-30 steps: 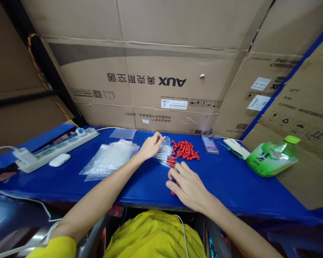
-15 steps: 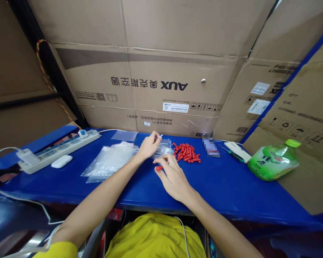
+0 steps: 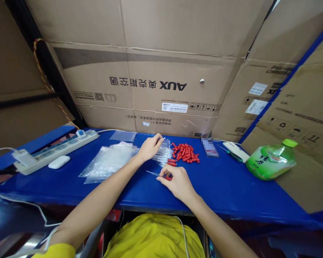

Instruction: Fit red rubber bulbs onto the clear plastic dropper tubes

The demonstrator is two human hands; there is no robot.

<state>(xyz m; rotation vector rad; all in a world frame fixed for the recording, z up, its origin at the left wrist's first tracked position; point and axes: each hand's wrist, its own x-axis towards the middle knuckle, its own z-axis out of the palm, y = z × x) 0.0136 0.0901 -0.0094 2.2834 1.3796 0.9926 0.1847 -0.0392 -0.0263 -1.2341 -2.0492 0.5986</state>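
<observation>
My left hand point(image 3: 150, 147) is closed in a pinch at the far side of a pile of clear thin tubes point(image 3: 164, 150); the tip of one tube pokes out past its fingertips. Nearer to me, my right hand point(image 3: 181, 182) grips a dropper by its red rubber bulb point(image 3: 168, 178). The dropper's clear tapered tube point(image 3: 152, 173) points left, just above the blue table. Between that hand and the tube pile lie a few red-bulbed droppers point(image 3: 172, 162). Loose red rubber bulbs point(image 3: 186, 153) are heaped right of the tubes.
Clear plastic bags point(image 3: 110, 161) are stacked on the blue table point(image 3: 218, 190) at left. Beyond them are a white case point(image 3: 59, 162) and a power strip point(image 3: 61, 147). To the right lie a screwdriver point(image 3: 234, 156), a white device point(image 3: 237, 150) and a green bottle point(image 3: 270, 161). Cardboard point(image 3: 140, 64) walls the back.
My right hand has moved slightly nearer and to the right; a red-bulbed dropper now shows in its pinch. My left hand stays over the tubes. Red-bulbed droppers beside the tubes are now uncovered.
</observation>
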